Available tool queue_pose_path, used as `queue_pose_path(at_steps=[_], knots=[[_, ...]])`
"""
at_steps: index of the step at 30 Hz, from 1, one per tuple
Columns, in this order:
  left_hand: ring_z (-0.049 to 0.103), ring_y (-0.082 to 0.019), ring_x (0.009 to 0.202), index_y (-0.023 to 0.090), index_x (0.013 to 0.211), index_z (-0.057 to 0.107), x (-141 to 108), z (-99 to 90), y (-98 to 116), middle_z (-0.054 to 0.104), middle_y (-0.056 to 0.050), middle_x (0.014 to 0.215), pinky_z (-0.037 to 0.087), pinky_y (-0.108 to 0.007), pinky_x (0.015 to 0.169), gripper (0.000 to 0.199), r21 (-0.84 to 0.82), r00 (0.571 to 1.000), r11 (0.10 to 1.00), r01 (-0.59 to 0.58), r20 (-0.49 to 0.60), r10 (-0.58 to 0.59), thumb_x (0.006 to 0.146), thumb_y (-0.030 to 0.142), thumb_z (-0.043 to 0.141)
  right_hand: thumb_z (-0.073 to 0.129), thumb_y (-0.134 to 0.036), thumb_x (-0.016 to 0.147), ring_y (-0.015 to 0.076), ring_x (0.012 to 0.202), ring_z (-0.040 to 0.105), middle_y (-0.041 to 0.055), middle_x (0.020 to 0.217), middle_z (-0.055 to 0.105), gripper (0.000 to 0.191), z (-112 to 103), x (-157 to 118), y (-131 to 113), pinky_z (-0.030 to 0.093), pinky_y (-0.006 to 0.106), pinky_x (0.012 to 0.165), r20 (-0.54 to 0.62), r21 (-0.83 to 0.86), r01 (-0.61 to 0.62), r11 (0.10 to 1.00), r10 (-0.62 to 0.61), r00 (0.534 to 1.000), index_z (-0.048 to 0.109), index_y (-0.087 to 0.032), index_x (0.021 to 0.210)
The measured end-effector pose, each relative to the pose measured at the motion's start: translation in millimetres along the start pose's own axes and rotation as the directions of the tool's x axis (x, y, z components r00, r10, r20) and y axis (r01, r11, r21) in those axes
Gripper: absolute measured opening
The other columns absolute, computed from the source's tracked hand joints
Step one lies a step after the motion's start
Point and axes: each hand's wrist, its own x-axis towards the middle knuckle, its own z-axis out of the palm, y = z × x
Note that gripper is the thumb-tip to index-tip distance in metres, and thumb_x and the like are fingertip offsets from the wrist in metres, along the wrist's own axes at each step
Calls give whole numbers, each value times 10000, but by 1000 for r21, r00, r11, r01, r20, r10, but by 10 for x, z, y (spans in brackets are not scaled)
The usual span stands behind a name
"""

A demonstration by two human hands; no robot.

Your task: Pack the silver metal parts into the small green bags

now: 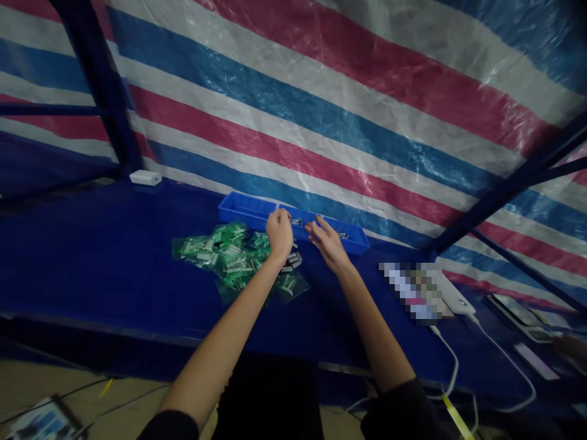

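At the near edge of a long blue divided tray (pixel 247 208), my left hand (pixel 279 233) is closed with its fingers curled; whatever they hold, if anything, is hidden. Beside it, my right hand (pixel 329 243) is over the tray's front wall, fingers apart and nothing visible in them. Small shiny metal parts (pixel 343 234) lie in the tray's right section, and more metal pieces show between my hands. Left of and below my left hand spreads a heap of small green-tinted clear plastic bags (pixel 233 250) with pale parts inside. Another small bag (pixel 290 286) lies under my left wrist.
A white box-shaped adapter (pixel 145 178) stands at the back left of the blue tabletop (pixel 114 256). On the right are a white power bank (pixel 454 293), a blurred-out flat item (pixel 413 293) and white cables (pixel 499 357). Striped sheeting (pixel 321 122) hangs behind, between dark posts.
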Motion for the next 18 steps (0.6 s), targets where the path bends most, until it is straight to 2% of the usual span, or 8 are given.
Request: queue_pose_path(at_steps=[2,4,5,7,9,11,14,18], knots=[[481,-148,703,191,569,445,36,-15,-25,502,7,625,361,-250,679,259,-17,999,998,55,0,-55,808,189,347,633,-357,712,186,1033,567,63,1149,609,402,-31,-54,-2,459,303,812,32,-206,112,972,-107,994,594,-226,1090],[471,-140,667,191,561,439,30,-10,-34,485,18,595,351,-243,649,241,-22,997,997,69,32,-68,791,182,365,632,-323,710,192,966,579,52,1069,641,302,-82,-129,21,449,328,832,136,-429,207,880,-163,977,650,-218,993],[464,-136,647,191,557,437,14,0,-34,474,23,577,345,-241,633,234,-18,996,998,68,59,-66,783,184,376,641,-327,702,190,920,585,48,1021,652,289,-109,-167,43,447,335,828,213,-510,237,827,-146,966,663,-218,969],[448,-129,611,191,545,433,-33,32,-32,453,30,549,333,-238,603,232,-1,991,999,53,122,-52,774,193,394,695,-353,647,187,873,582,48,991,643,384,-148,-228,101,448,337,811,354,-606,284,743,-68,933,656,-221,1006],[435,-124,585,191,536,429,-97,77,-40,438,34,534,322,-238,581,238,17,983,999,28,180,-30,771,205,399,738,-374,591,193,894,567,59,1022,612,510,-158,-260,166,446,327,796,424,-657,324,681,-22,906,629,-223,1065],[429,-120,572,190,536,435,-174,130,-66,433,36,530,315,-238,573,240,31,973,1000,-4,230,-3,771,211,392,731,-368,600,193,882,562,61,1000,599,492,-145,-261,222,443,312,771,419,-697,332,636,-14,908,628,-214,1056],[449,-119,589,186,555,456,-299,208,-132,460,33,553,329,-240,600,228,64,945,996,-67,325,43,773,207,391,707,-287,631,191,797,585,59,921,629,408,-113,-235,274,438,275,685,370,-716,277,641,12,929,632,-196,1021],[483,-135,698,182,608,490,-429,254,-195,530,8,662,361,-257,700,196,184,902,950,-252,400,162,791,206,423,629,-213,703,238,809,629,86,892,680,315,-94,-210,296,426,266,644,272,-772,198,604,32,962,640,-202,1018]])
